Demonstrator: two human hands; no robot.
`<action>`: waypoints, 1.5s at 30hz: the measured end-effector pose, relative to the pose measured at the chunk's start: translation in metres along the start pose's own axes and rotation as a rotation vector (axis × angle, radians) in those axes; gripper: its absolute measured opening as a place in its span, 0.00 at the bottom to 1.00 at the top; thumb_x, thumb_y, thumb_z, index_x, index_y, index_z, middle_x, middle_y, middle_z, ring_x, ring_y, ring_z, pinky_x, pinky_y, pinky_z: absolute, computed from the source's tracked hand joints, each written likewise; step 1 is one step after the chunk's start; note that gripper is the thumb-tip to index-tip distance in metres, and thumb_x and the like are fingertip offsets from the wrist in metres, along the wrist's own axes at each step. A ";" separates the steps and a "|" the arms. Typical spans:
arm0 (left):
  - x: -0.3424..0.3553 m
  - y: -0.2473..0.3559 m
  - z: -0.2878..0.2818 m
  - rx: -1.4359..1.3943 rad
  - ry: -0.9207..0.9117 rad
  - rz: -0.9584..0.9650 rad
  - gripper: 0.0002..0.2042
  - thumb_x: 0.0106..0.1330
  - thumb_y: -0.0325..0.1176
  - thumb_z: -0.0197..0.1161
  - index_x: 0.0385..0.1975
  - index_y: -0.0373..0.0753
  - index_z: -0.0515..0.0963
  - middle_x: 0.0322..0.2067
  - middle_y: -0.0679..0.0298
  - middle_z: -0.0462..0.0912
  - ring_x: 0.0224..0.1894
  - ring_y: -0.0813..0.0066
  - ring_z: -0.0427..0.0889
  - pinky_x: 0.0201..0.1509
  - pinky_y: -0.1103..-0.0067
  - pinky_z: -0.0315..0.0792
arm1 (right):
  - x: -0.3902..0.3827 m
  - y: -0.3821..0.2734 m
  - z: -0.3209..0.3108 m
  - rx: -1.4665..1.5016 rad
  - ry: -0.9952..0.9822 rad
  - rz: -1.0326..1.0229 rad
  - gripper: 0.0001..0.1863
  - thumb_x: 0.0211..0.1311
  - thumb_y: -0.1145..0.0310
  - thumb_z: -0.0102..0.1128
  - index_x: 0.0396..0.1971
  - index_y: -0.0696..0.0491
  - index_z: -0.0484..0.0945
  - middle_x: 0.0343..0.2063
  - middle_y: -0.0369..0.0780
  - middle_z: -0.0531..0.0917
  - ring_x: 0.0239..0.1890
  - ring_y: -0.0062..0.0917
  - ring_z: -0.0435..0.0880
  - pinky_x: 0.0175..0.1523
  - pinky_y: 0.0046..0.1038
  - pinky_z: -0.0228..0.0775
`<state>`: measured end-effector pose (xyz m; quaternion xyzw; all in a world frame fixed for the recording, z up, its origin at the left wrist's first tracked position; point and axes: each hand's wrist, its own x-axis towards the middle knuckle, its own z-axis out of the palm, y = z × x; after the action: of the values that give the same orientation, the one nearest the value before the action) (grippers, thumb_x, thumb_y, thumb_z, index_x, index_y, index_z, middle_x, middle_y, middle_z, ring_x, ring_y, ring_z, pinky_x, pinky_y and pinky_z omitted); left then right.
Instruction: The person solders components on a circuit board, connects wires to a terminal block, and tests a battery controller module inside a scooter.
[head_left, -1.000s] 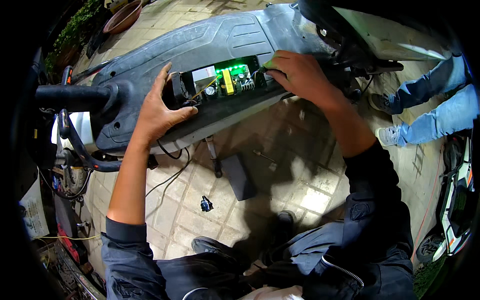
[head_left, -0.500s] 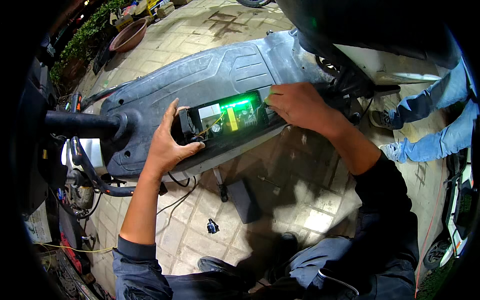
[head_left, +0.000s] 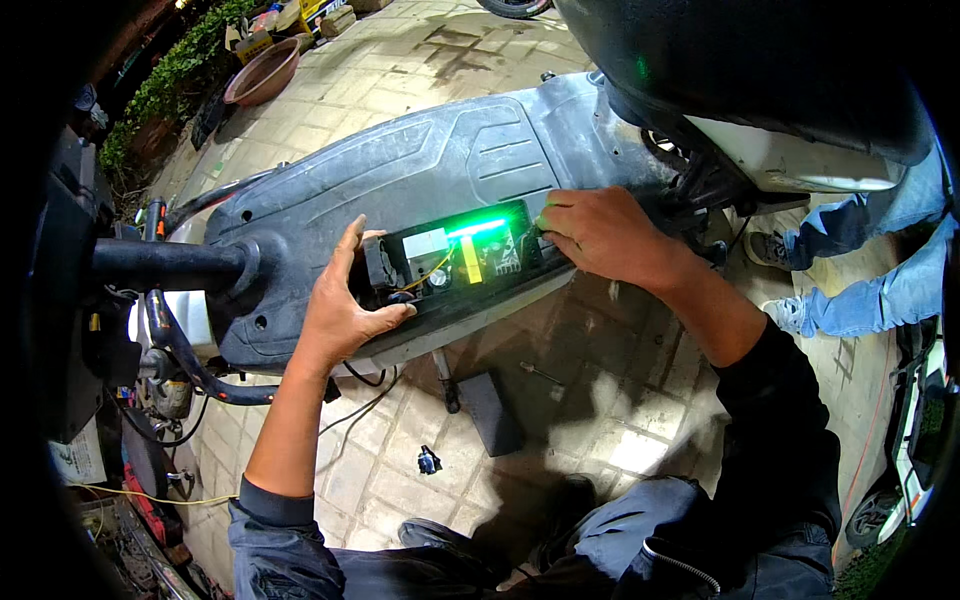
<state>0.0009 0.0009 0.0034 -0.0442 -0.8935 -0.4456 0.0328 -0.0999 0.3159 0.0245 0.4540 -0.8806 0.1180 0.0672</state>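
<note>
Left hand: the left hand [head_left: 345,315] is spreading wide, thumb and fingers curving around the left end of the box; can't tell how hard it's pressing, or if it is at all
Right hand: the right hand [head_left: 600,235] is keeping its fingertips close together at the box's right end; can't tell if they're pinching something, the knuckles are hiding it
Open box: the black electronics box [head_left: 518,215] is sitting between both hands, by the near edge of the footboard; can't make out if it's resting on top or sinking in a bit
Guts: a green light [head_left: 477,229] is glaring along the far side, a yellow block [head_left: 472,262] is standing just below it, and a pale block [head_left: 425,242] is sitting to the left, with a thin yellow wire [head_left: 425,276] running past
Scooter: the grey footboard [head_left: 360,170] is stretching out behind the box, and a thick black tube [head_left: 165,262] is joining it at the left
Ground: a dark slab [head_left: 489,413] is lying on the paving [head_left: 380,500], with a small blue-and-black piece [head_left: 429,460] sitting near it
Bystander: a person in jeans [head_left: 860,310] is standing over on the right
Far back: a brownish basin [head_left: 263,72] is sitting near some greenery [head_left: 150,120]
</note>
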 end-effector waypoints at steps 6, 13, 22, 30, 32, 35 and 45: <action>0.000 0.000 -0.001 -0.027 -0.008 -0.027 0.53 0.36 0.29 0.77 0.69 0.41 0.54 0.56 0.60 0.72 0.58 0.69 0.71 0.66 0.76 0.61 | -0.002 -0.005 -0.005 0.059 0.013 0.032 0.07 0.54 0.68 0.61 0.30 0.54 0.75 0.30 0.40 0.76 0.32 0.41 0.78 0.34 0.39 0.70; -0.001 0.002 -0.001 -0.051 -0.008 -0.001 0.53 0.38 0.30 0.77 0.69 0.40 0.53 0.56 0.57 0.73 0.59 0.65 0.71 0.65 0.74 0.61 | -0.014 0.001 0.003 0.402 0.227 0.140 0.09 0.55 0.73 0.61 0.35 0.58 0.75 0.32 0.45 0.76 0.35 0.42 0.77 0.39 0.36 0.69; -0.001 0.005 -0.002 0.005 -0.010 0.005 0.53 0.38 0.33 0.78 0.69 0.42 0.53 0.59 0.51 0.69 0.63 0.61 0.67 0.68 0.72 0.58 | -0.048 -0.023 -0.003 0.474 0.196 0.293 0.11 0.54 0.71 0.63 0.35 0.59 0.75 0.32 0.47 0.77 0.36 0.43 0.79 0.40 0.36 0.70; -0.008 -0.001 -0.007 0.019 0.004 0.071 0.56 0.38 0.38 0.80 0.69 0.38 0.50 0.64 0.49 0.64 0.67 0.60 0.61 0.71 0.72 0.53 | -0.053 -0.026 0.008 0.579 0.193 0.397 0.16 0.55 0.69 0.64 0.43 0.58 0.77 0.37 0.46 0.79 0.40 0.39 0.80 0.46 0.34 0.71; -0.025 0.001 -0.025 0.206 0.047 0.091 0.52 0.43 0.40 0.78 0.69 0.37 0.52 0.65 0.51 0.62 0.68 0.60 0.61 0.71 0.71 0.52 | -0.053 -0.029 0.007 0.370 0.291 0.319 0.17 0.56 0.70 0.63 0.46 0.57 0.76 0.41 0.44 0.79 0.44 0.35 0.79 0.50 0.31 0.70; -0.078 0.023 -0.075 0.311 -0.132 0.037 0.34 0.52 0.37 0.73 0.59 0.34 0.68 0.57 0.52 0.71 0.60 0.64 0.70 0.65 0.74 0.60 | -0.062 -0.054 -0.004 0.282 0.330 0.373 0.19 0.56 0.69 0.64 0.48 0.55 0.76 0.45 0.45 0.79 0.49 0.38 0.78 0.55 0.32 0.69; -0.428 -0.249 -0.159 0.402 0.134 -1.224 0.17 0.52 0.40 0.67 0.30 0.29 0.81 0.24 0.53 0.83 0.26 0.66 0.82 0.33 0.71 0.74 | -0.071 -0.161 -0.029 0.269 -0.046 0.018 0.19 0.51 0.76 0.64 0.46 0.57 0.77 0.46 0.44 0.78 0.49 0.34 0.79 0.53 0.31 0.70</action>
<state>0.4020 -0.2971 -0.1407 0.5080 -0.8193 -0.2094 -0.1639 0.0726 0.2896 0.0595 0.4538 -0.8621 0.2250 -0.0156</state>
